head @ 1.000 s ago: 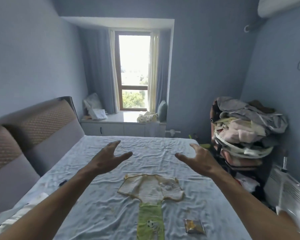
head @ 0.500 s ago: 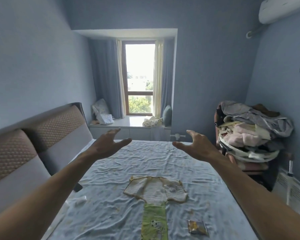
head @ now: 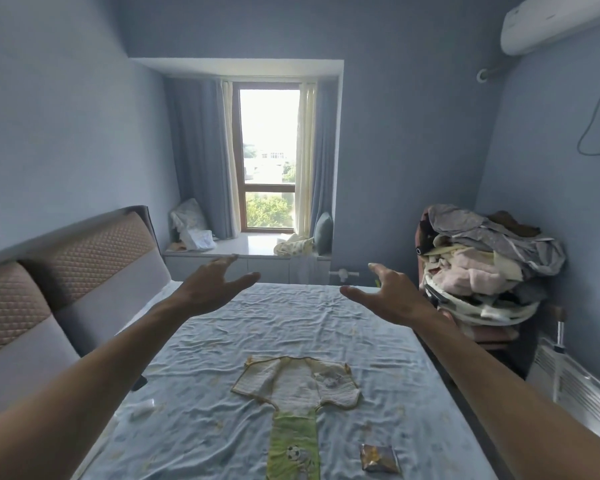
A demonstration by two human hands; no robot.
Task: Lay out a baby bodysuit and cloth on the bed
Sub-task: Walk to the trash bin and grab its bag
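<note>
A cream baby bodysuit (head: 297,381) with yellow trim lies spread flat on the pale blue bed sheet (head: 291,317). Directly below it lies a green cloth (head: 293,445) with a football print, its top edge meeting the bodysuit's bottom. My left hand (head: 212,285) and my right hand (head: 387,294) are stretched out in the air above the far half of the bed, fingers spread, holding nothing. Both hands are well beyond the bodysuit and touch nothing.
A small foil packet (head: 378,459) lies on the sheet right of the green cloth. The padded headboard (head: 84,271) runs along the left. A chair piled with laundry (head: 478,268) stands at the right, a radiator (head: 582,386) nearer. The window seat (head: 250,244) is behind the bed.
The view has tilted upward, showing more wall and the air conditioner. Both hands stay spread and empty and have moved further out over the bed. The bodysuit and cloth lie unchanged.
</note>
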